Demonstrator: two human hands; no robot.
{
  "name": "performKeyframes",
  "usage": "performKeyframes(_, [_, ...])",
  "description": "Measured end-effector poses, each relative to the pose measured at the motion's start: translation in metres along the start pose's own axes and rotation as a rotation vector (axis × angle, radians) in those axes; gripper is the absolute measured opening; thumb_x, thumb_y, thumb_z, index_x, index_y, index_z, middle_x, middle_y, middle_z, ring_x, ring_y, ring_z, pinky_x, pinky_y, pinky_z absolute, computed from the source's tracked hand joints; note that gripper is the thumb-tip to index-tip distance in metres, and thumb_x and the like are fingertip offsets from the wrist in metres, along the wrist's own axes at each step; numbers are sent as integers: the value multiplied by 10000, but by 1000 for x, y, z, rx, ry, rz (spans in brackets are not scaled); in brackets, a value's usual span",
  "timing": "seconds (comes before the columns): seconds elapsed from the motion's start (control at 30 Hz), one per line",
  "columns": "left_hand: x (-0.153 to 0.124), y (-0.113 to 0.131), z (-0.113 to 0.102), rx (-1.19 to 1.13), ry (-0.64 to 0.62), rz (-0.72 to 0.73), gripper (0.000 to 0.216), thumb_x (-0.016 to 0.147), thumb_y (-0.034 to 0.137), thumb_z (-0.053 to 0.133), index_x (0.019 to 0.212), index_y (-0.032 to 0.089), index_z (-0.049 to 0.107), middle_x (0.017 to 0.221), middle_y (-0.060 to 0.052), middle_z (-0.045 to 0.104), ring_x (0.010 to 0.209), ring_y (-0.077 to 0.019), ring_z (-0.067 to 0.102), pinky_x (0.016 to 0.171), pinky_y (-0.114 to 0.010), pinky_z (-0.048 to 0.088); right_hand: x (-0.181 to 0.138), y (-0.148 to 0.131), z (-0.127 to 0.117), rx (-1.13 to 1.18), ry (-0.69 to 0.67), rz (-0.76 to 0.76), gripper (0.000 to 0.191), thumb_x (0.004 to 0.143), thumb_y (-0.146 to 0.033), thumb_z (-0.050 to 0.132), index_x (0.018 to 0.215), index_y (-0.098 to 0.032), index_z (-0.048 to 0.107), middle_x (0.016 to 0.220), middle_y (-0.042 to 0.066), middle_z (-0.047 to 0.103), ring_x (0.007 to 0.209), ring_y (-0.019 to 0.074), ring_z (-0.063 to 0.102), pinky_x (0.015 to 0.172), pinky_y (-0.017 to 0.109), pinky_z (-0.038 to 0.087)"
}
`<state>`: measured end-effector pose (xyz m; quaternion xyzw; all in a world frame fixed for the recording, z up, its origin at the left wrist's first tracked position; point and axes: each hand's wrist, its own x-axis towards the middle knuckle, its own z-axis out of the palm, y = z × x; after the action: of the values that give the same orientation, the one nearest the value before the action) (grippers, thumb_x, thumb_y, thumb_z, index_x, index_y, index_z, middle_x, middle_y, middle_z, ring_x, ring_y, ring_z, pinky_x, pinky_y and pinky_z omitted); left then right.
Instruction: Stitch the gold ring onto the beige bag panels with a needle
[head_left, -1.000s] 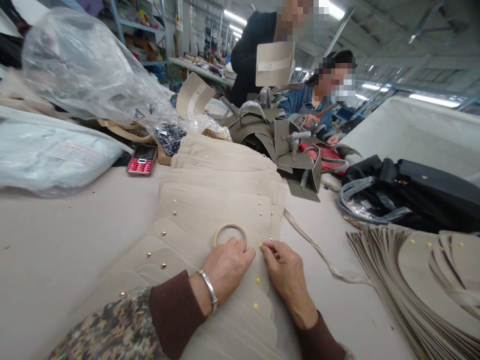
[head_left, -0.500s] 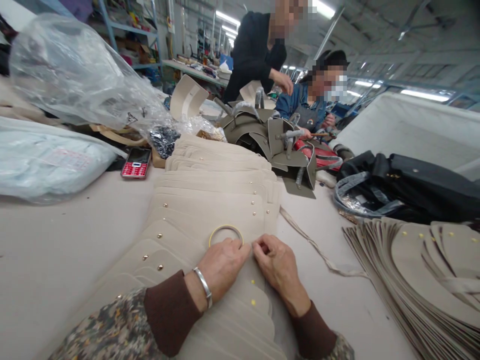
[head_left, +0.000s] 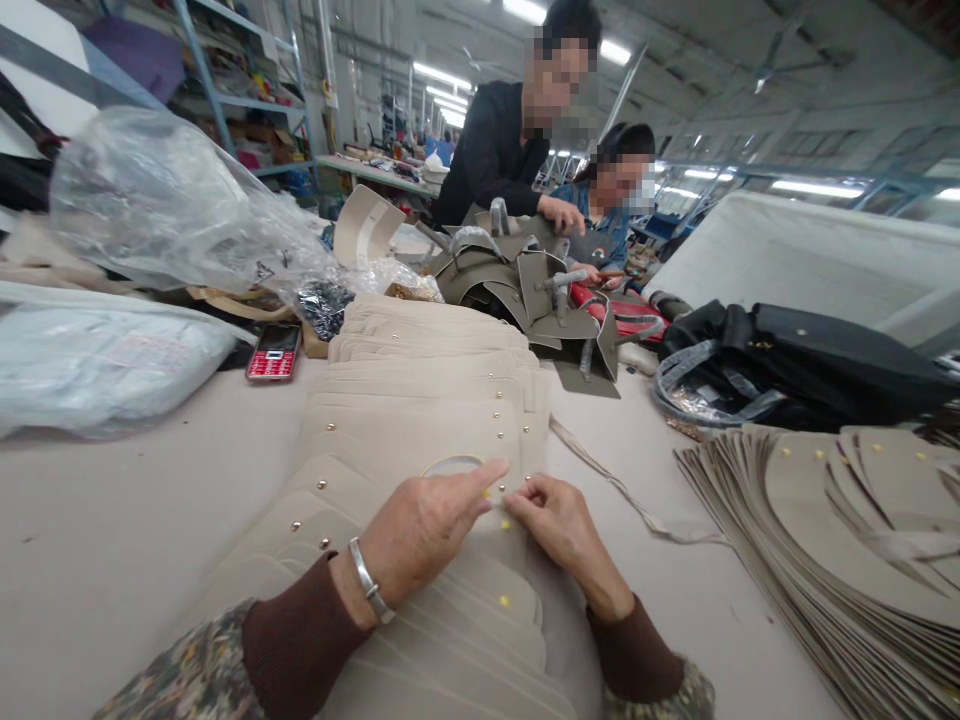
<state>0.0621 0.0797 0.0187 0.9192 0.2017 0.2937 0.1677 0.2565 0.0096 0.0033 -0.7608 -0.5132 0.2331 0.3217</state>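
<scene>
Both my hands are over a long overlapping stack of beige leather-like panels (head_left: 420,400) dotted with small gold metal studs (head_left: 322,485). My left hand (head_left: 420,530) has its index finger stretched out and grips a thin yellow-edged tape roll (head_left: 452,461), mostly hidden behind the fingers. A small yellow bit shows by its fingertips. Close beside it, my right hand (head_left: 555,515) pinches thumb and forefinger together at the panels' right edge; what is between them is too small to make out. Yellow spots (head_left: 504,600) mark the panels below the hands.
A fanned stack of beige panels (head_left: 832,540) lies at right, near a black bag (head_left: 825,365). A beige strap (head_left: 622,490) crosses the table. A red phone (head_left: 274,353) and plastic bags (head_left: 172,200) are at left. Two people stand or sit behind grey-brown bag parts (head_left: 525,290).
My left hand's fingers have straightened and its fingertips lifted, tilting the tape roll flatter. My right hand stays pinched near the same edge. The standing person's hand has lowered to the bag parts.
</scene>
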Motion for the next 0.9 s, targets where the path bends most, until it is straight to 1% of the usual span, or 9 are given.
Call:
performKeyframes(0.1, [-4,4,-2,49,-6,-42,386,980,274,430,1348,169,375,948,-51,714,763,-173,686,653,-260,534,-9,-8,-5,261,1,-134,205,833,-345,597,810,-159,679,667,1,654,591,132,577,546,223,437])
performKeyframes(0.2, [-6,6,-1,71,-10,-50,364,987,278,420,1324,152,366,873,-41,717,665,-160,675,563,-237,492,-20,-18,-4,294,-15,-383,169,861,-244,580,982,-173,673,868,47,689,761,152,624,678,253,491])
performKeyframes(0.27, [-8,7,1,75,-9,-31,354,990,277,415,1316,153,356,919,-52,716,662,-157,672,553,-238,476,-24,-24,0,216,18,-531,149,870,-175,554,973,-178,662,871,55,681,775,152,617,700,263,493])
performKeyframes(0.37, [-8,9,2,72,-23,-12,329,985,258,422,1292,157,359,985,-64,703,726,-172,677,574,-254,469,-24,-28,6,128,75,-654,154,873,-118,510,889,-185,648,803,45,670,733,148,613,683,264,494])
performKeyframes(0.57, [3,15,-11,-16,-190,-121,91,977,216,411,957,191,496,790,7,638,685,-152,625,580,-240,426,-19,-31,6,-25,248,-758,185,793,-59,504,766,-180,641,654,13,650,589,122,593,593,231,475])
performKeyframes(0.63, [11,15,-16,-1,-209,-154,95,970,219,434,904,192,496,757,18,620,677,-145,607,580,-232,410,-18,-33,2,-44,272,-739,171,774,-67,523,747,-178,650,636,6,653,558,112,587,577,222,470])
performKeyframes(0.7, [18,14,-17,13,-209,-154,91,958,216,465,877,189,497,741,23,610,675,-142,595,579,-227,398,-16,-36,-1,15,235,-625,135,767,-101,555,733,-173,664,625,3,662,531,106,584,552,214,466])
performKeyframes(0.8, [24,12,-13,47,-159,-80,132,952,208,465,826,186,495,726,20,591,643,-137,569,567,-232,387,-13,-38,-3,249,103,-298,88,764,-198,607,714,-163,669,565,0,656,477,108,578,483,204,457])
performKeyframes(0.9, [22,12,-5,109,-48,2,164,956,189,410,818,188,499,716,11,575,603,-143,542,526,-249,365,-6,-33,-1,508,21,-14,149,722,-293,667,666,-157,640,488,-16,618,421,109,559,452,212,476])
